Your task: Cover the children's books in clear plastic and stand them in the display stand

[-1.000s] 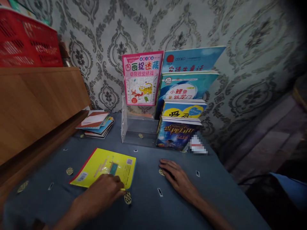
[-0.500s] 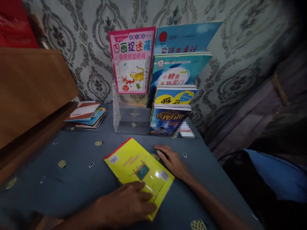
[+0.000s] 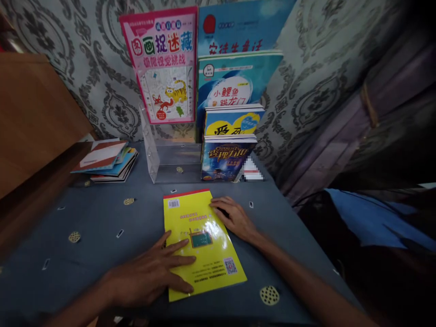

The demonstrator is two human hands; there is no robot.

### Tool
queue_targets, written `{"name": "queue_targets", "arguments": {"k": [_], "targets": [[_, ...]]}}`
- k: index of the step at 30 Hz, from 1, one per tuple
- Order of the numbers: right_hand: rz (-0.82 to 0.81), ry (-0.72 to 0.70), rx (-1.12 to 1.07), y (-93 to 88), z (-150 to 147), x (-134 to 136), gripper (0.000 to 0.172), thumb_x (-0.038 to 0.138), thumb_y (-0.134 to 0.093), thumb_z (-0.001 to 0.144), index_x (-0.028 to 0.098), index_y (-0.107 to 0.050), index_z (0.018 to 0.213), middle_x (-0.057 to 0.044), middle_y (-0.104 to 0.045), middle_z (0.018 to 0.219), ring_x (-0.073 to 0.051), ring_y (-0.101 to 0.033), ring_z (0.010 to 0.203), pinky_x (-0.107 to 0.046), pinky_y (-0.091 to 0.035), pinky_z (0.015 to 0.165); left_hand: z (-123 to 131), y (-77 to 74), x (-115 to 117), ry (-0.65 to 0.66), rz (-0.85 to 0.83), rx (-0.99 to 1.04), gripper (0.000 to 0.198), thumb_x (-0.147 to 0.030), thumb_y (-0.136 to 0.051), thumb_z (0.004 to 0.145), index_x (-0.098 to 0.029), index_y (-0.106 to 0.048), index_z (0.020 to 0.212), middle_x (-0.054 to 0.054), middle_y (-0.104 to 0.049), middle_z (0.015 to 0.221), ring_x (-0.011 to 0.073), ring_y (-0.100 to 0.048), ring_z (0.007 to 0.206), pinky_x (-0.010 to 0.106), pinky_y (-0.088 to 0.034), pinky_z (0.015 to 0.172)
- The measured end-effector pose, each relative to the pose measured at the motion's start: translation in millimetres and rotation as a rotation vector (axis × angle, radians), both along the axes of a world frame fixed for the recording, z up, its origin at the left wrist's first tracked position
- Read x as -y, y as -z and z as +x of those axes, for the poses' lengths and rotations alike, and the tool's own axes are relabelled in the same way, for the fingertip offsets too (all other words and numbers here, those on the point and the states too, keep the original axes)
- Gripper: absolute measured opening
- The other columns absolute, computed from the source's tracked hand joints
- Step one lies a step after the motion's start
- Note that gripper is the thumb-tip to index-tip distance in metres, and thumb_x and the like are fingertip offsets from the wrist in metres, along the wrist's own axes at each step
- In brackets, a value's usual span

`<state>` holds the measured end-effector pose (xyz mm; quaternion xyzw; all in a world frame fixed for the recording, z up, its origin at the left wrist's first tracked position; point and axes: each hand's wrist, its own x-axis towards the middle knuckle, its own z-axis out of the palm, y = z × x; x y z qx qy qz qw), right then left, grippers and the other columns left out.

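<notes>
A yellow book (image 3: 204,227) with a red top edge lies flat on the blue cloth-covered table (image 3: 102,222), back cover up. My left hand (image 3: 153,270) lies on its lower left part, fingers spread flat on the cover. My right hand (image 3: 233,218) rests at the book's right edge, fingers extended and touching it. Behind the book stands a clear acrylic rack (image 3: 160,154). In its back left slot is a pink picture book (image 3: 163,68), and its right side holds several tiered books (image 3: 231,118).
A small pile of thin books (image 3: 105,161) lies at the back left, next to a wooden cabinet (image 3: 30,122). Patterned grey wallpaper (image 3: 313,77) backs the table. Blue fabric (image 3: 374,218) shows low on the right, off the table's edge.
The yellow book has slid from the left to the table's middle and turned until its red edge faces the rack. My left hand came with it; my right hand now touches its edge.
</notes>
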<state>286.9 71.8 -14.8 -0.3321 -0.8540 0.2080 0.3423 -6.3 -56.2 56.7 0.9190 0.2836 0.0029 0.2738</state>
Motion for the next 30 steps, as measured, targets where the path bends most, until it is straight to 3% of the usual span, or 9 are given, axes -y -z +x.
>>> {"name": "queue_targets", "arguments": {"k": [3,5,9,15,22,30], "targets": [[0.008,0.003,0.013,0.2,-1,0,0.025,0.025,-0.048,0.101,0.021,-0.071,0.109,-0.012,-0.072,0.109,-0.026,-0.066,0.105,-0.045,-0.055,0.09,-5,6.5,-3,-0.002,-0.007,-0.013,0.076,0.005,-0.053,0.079,-0.043,-0.057,0.137,-0.007,-0.041,0.158,0.0265,-0.019,0.154,0.064,-0.011,0.124],[0.019,0.009,0.021,0.8,-2,1,0.025,0.024,-0.048,0.101,0.02,-0.071,0.109,-0.012,-0.072,0.108,-0.026,-0.065,0.103,-0.045,-0.055,0.09,-9,12.0,-10,-0.024,0.016,0.013,0.069,0.001,-0.053,0.082,-0.042,-0.059,0.136,-0.006,-0.043,0.157,0.0262,-0.022,0.153,0.063,-0.012,0.124],[0.054,0.017,0.046,2.1,-4,3,0.023,0.023,-0.048,0.1,0.02,-0.07,0.107,-0.011,-0.071,0.105,-0.026,-0.064,0.099,-0.045,-0.054,0.088,-16,29.3,-37,-0.131,0.122,0.088,0.046,-0.012,-0.048,0.096,-0.034,-0.063,0.133,0.0,-0.051,0.153,0.0241,-0.027,0.152,0.06,-0.02,0.124],[0.083,0.024,0.119,0.6,-9,6,0.023,0.022,-0.046,0.102,0.019,-0.068,0.105,-0.011,-0.069,0.101,-0.025,-0.062,0.093,-0.043,-0.051,0.085,-15,56.0,-68,-0.293,0.302,0.086,0.041,-0.021,-0.038,0.103,-0.027,-0.055,0.141,0.006,-0.053,0.151,0.0214,-0.042,0.145,0.054,-0.028,0.122],[0.124,0.085,0.223,2.3,-16,11,0.019,0.019,-0.047,0.1,0.017,-0.065,0.105,-0.01,-0.066,0.096,-0.025,-0.056,0.089,-0.04,-0.047,0.081,-10,63.5,-74,-0.352,0.365,0.028,0.049,-0.039,-0.032,0.107,-0.022,-0.039,0.152,0.008,-0.05,0.154,0.021,-0.041,0.146,0.047,-0.032,0.123],[0.155,0.169,0.359,-7.9,-24,18,0.018,0.017,-0.049,0.099,0.017,-0.067,0.102,-0.011,-0.066,0.097,-0.026,-0.054,0.093,-0.04,-0.045,0.082,-12,70.6,-87,-0.319,0.441,0.031,0.046,-0.04,-0.03,0.107,-0.024,-0.046,0.148,0.007,-0.048,0.155,0.0216,-0.037,0.148,0.049,-0.031,0.122]]}}
